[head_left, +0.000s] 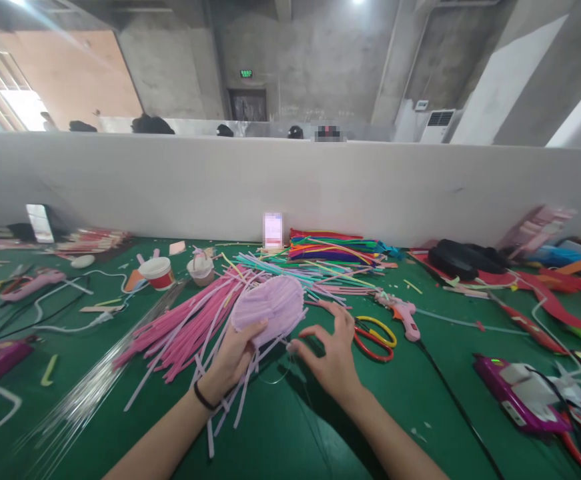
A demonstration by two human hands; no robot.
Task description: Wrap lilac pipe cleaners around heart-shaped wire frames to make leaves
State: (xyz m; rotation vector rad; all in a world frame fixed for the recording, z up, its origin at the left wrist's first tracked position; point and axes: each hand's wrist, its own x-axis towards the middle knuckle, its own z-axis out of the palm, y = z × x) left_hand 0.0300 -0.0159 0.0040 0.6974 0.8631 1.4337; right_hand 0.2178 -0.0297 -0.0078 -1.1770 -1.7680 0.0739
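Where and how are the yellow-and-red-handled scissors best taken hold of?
By the handle loops, from above, with the free right hand beside them; the left hand holds the lilac woven piece. The scissors lie flat on the green mat, loops uncovered; the blade end does not show.

A pale lilac woven piece (269, 301) lies among pink stems (180, 330) on a green table (290, 427), near yellow-and-red scissors (375, 333).
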